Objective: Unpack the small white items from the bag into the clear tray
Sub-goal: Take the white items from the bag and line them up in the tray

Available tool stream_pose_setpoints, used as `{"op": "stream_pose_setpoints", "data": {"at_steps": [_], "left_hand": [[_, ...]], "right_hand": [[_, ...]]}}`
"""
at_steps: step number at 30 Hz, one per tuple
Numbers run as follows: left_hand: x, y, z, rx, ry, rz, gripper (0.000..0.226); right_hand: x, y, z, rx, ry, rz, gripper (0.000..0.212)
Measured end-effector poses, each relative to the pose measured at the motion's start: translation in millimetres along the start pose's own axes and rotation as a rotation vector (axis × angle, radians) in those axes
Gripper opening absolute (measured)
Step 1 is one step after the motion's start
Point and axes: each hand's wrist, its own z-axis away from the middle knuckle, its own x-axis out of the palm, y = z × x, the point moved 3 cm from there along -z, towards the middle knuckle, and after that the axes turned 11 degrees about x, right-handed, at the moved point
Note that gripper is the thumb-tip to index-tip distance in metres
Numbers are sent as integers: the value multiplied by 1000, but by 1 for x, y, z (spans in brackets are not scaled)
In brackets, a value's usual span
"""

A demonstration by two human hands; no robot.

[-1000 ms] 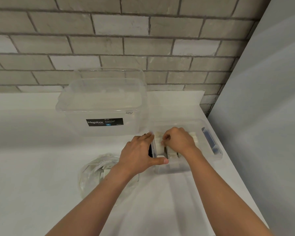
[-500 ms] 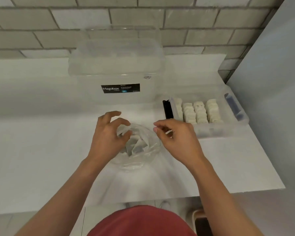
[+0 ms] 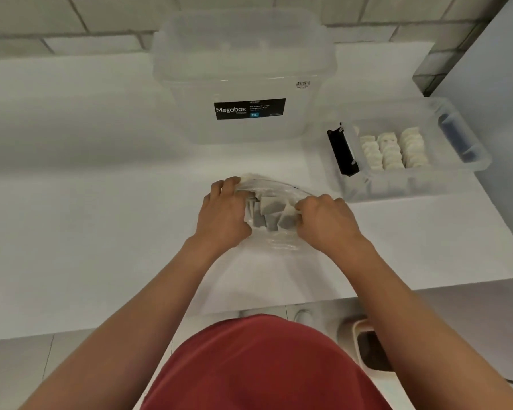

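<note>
Countertop [image 3: 71,208], white, carries everything. Megabox storage box [image 3: 243,84] stands at rear centre. Clear tray [image 3: 412,184] sits right of it, with three rows of small white items [image 3: 391,149] inside. Bag [image 3: 279,244] lies in front of the box, mouth spread. Left hand [image 3: 222,214] and right hand [image 3: 326,223] each grip a mouth edge, fingers curled on the plastic. Loose pieces [image 3: 267,214] lie inside the bag.

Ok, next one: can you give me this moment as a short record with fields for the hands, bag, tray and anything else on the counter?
bag: clear, on the counter, mouth pulled open
left hand: grips the bag's left rim
right hand: grips the bag's right rim
items: white pieces piled loose in the bag
tray: clear, right of the bag, holds rows of white pieces
box: large, clear, lidded, behind the bag
</note>
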Motion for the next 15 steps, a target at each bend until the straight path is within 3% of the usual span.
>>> {"op": "stream_pose_setpoints", "data": {"at_steps": [5,9,15], "left_hand": [[-4,-2,-9,149,31,-28,69],[-7,-4,-12,246,121,-40,60],[2,-9,-14,264,100,-42,71]], "right_hand": [[-3,-7,0,119,12,-53,25],[-7,-17,-13,240,-24,-96,26],[3,-29,-35,306,-27,-133,29]]}}
